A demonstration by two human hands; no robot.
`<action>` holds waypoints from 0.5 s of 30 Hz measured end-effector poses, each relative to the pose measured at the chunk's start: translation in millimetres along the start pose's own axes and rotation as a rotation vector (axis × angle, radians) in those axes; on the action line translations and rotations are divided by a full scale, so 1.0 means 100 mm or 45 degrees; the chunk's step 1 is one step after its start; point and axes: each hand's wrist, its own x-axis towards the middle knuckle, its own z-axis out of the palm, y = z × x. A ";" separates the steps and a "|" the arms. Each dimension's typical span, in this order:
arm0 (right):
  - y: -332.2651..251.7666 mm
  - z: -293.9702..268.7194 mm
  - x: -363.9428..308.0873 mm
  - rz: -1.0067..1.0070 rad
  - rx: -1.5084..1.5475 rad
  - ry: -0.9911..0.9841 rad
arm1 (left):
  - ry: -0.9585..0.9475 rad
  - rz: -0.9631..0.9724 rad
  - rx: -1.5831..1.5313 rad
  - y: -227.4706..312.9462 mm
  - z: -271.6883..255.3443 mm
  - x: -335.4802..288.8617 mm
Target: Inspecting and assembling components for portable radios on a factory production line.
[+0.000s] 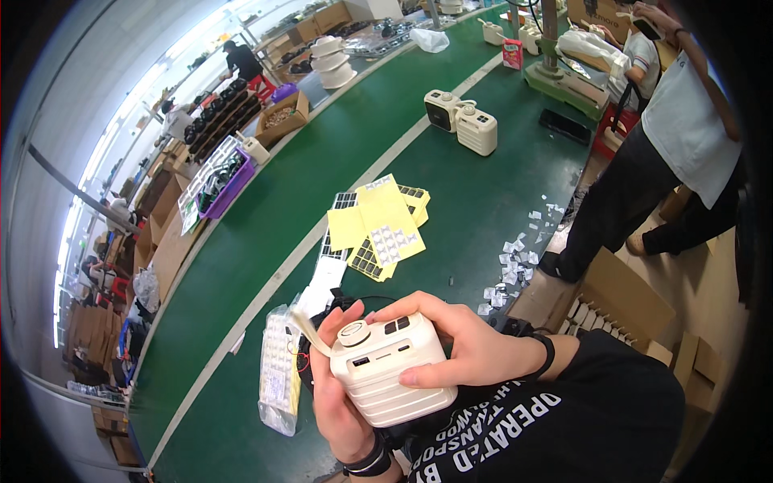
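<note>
A cream, ribbed boxy electronic device (pixel 407 398) with a round knob, dark buttons, port slots and a strap is held up in both hands near the lower middle. My left hand (pixel 341 412) wraps its left side, fingers behind it by the strap. My right hand (pixel 475 346) grips it from the right, fingers over the top edge and thumb on the ribbed front. Just left of my left hand lies a clear plastic bag (pixel 278 378) with a sheet of pale pieces inside. Beyond the device, yellow sticker sheets (pixel 390 211) lie in a loose pile beside white paper (pixel 324 278).
Two similar cream devices (pixel 475 129) stand farther up the green table (pixel 314 173). Peeled scraps (pixel 511 266) litter its right edge near a black phone (pixel 565 125). A person (pixel 680 121) stands at the right, above cardboard boxes (pixel 624 294). A purple bin (pixel 225 187) sits at left.
</note>
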 end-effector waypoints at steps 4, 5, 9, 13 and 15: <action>0.00 0.00 -0.01 0.040 -0.077 -0.006 | 0.005 0.067 0.428 0.03 -0.02 -0.03; 0.00 0.01 -0.02 0.035 -0.074 0.008 | -0.002 0.093 0.454 0.03 -0.04 -0.02; 0.01 0.04 -0.03 -0.154 -0.388 0.039 | 0.001 -0.010 0.447 0.05 -0.14 0.07; 0.02 0.02 -0.02 -0.145 -0.475 0.019 | 0.040 -0.058 0.226 -0.07 -0.13 0.10; 0.04 0.01 -0.01 -0.010 -0.057 0.063 | 0.053 0.096 0.129 -0.14 -0.07 0.02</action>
